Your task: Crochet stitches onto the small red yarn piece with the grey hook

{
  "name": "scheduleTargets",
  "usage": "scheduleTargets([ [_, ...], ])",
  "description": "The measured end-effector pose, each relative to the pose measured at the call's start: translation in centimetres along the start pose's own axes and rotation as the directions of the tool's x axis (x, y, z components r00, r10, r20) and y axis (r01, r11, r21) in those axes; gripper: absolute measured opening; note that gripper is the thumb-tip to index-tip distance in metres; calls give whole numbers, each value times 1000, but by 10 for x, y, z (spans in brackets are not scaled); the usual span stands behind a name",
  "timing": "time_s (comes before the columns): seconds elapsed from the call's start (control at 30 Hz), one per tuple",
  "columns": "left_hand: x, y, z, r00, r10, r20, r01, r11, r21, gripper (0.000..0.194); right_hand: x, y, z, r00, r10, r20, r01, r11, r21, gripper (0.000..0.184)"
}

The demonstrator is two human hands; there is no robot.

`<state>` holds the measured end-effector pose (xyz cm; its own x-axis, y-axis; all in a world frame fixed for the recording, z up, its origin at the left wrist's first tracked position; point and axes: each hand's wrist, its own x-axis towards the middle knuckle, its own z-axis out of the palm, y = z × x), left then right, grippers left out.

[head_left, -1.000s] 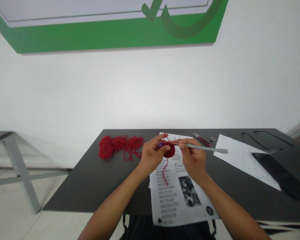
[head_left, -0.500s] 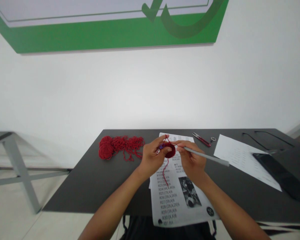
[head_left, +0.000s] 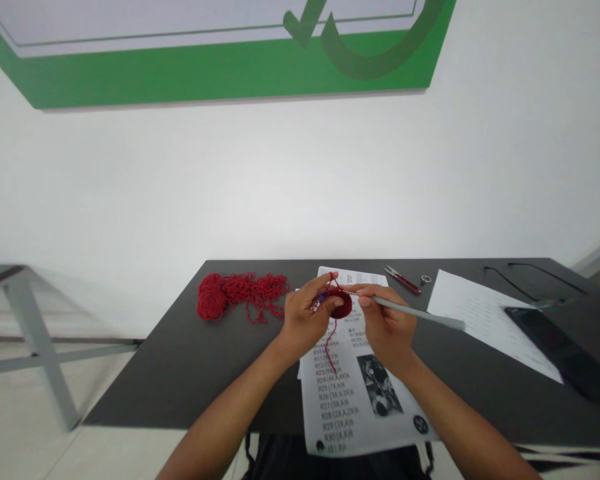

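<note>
My left hand (head_left: 307,313) pinches a small round piece of red crochet work (head_left: 342,305) between thumb and fingers. Red yarn loops over its raised index finger, and a loose yarn tail (head_left: 329,347) hangs below the piece. Beside the fingers shows a small purple stitch marker (head_left: 322,297). My right hand (head_left: 390,323) is closed around a crochet hook with a grey handle (head_left: 430,316). The hook's thin tip meets the top edge of the red piece; whether it is inside a stitch I cannot tell.
A ball of red yarn with a loose tangle (head_left: 230,297) lies on the dark table (head_left: 180,373) to the left. Under my hands is a printed pattern sheet (head_left: 340,413). Rightward lie red thread snips (head_left: 404,280), a ring (head_left: 426,279), another paper (head_left: 480,320), glasses (head_left: 513,283) and a phone (head_left: 545,340).
My right hand and the hook have shifted slightly right, away from my left hand. The left hand still holds the red piece in nearly the same spot.
</note>
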<state>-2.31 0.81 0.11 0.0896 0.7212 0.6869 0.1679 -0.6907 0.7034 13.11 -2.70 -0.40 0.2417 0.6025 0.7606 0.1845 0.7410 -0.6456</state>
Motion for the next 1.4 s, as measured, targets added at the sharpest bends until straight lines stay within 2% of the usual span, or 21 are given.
scheduleTargets([
  [0.2,0,1,0,1000,11,-3,-11,1000,10,35,-2,0,0,1000,8,-18,-9,1000,-15,6],
  [0.5,0,4,-1,994,106,4,-106,993,43,33,-3,-3,0,999,27,-41,-28,999,-20,6],
  [0.63,-1,1,-1,985,173,17,-174,979,105,33,-2,-3,0,999,10,-30,-11,999,-49,6],
  [0.77,-3,-3,0,943,332,32,-331,916,226,32,-2,0,0,995,-93,24,95,993,-70,6],
  [0.87,-5,-6,2,919,392,40,-385,875,293,32,-2,3,-1,979,-180,92,187,979,-82,12],
  [1.03,-6,-7,5,907,421,21,-404,852,334,31,-2,2,1,937,-327,123,339,935,-102,26],
  [1.23,-6,-10,6,895,445,30,-423,824,376,32,-2,7,1,930,-326,171,353,922,-158,28],
  [1.3,-7,-12,7,898,439,33,-417,824,383,32,-2,13,0,916,-350,197,385,905,-180,29],
  [1.4,-10,-12,8,919,394,29,-375,848,374,31,-2,24,-1,870,-433,236,481,852,-206,36],
])
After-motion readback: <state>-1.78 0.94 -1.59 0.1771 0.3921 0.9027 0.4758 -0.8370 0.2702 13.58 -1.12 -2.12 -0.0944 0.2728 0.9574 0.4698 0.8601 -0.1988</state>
